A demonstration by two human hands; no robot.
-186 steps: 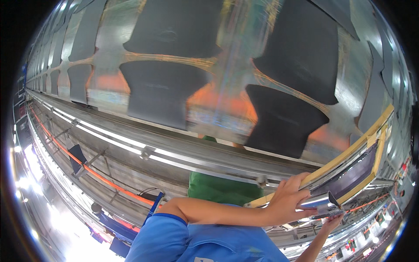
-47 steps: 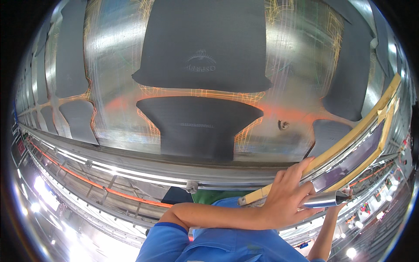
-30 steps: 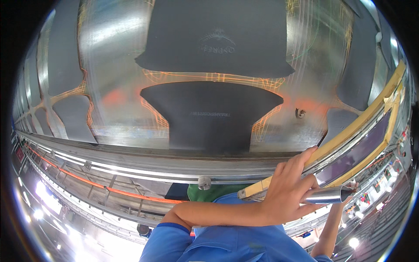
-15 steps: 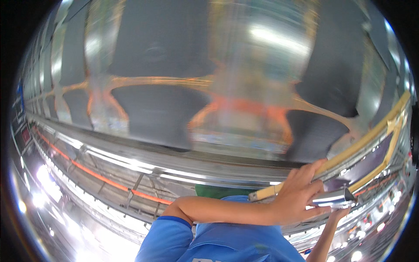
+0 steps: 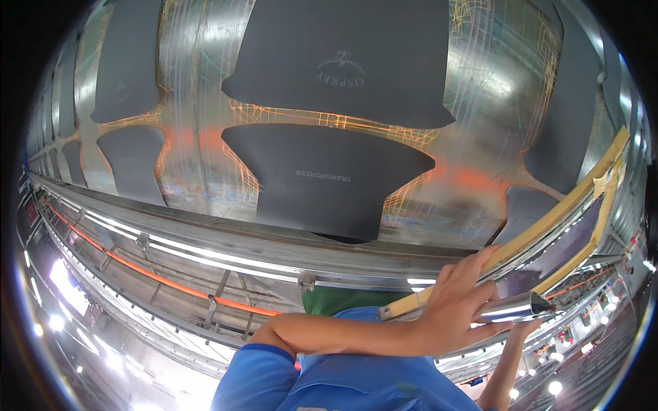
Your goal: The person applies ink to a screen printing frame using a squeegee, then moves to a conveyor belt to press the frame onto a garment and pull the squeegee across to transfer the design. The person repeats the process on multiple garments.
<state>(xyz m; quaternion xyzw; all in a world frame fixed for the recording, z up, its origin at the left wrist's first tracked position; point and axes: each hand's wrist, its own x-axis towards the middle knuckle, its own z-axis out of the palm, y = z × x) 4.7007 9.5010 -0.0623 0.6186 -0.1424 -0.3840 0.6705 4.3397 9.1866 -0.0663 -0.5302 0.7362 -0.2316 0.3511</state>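
Across my body reaches my left arm, and my left hand (image 5: 458,301) is closed at the near side of a yellowish wooden-edged screen frame (image 5: 558,212). Its upper fingers rest along the frame's bar; the lower ones bend at a shiny metal trough-like piece (image 5: 510,309) with a dark end. My right hand (image 5: 525,329) is raised behind that metal piece, its fingers partly hidden, so what it grips does not show clearly. The frame is tilted at the right, over the table edge. Dark grey cut panels (image 5: 322,175) with pale prints lie flat on the table.
The long metal table (image 5: 199,171) carries orange guide lines and rows of panels. Along its near side run metal rails (image 5: 178,246) with small clamps and an orange tube (image 5: 157,275). Green cloth (image 5: 343,300) hangs in front of my blue shirt.
The table and its panels have shifted rightward in view, and the picture is sharper. Both hands keep about the same place at the frame, which stays tilted.
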